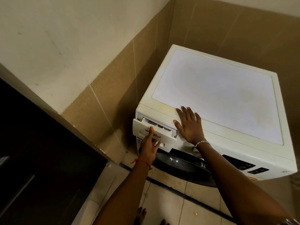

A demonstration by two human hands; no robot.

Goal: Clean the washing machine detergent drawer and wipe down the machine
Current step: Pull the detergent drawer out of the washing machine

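Detergent drawer [164, 139] is part way out of the washing machine [219, 95], at its top front corner. The left hand [148, 146] holds it: the thumb [151, 129] lies on the front and the fingers curl up into the grip under it. Down below that hand, nearest of all, are bare toes [142, 211] on the floor tiles [170, 200]. If the drawer pops free all at once, it could slip from that one hand and land on the toes. Old soapy water may be hiding inside, I think. A tipped drawer would spill it on the tiles and make them slippy. Just under the left hand is the dark round door [178, 163], and a falling drawer could bang it too. A bit past the left hand, to its right, the right hand [189, 125] lies flat on the machine's front top edge, fingers spread out, holding nothing. It looks like it is there to steady the machine. If it lifts off while the drawer is stuck, a hard tug could jerk the machine or snap the drawer's catch. Farther off, to the left of both hands, is the tiled wall [113, 95]. A sideways yank could knock the drawer on it.
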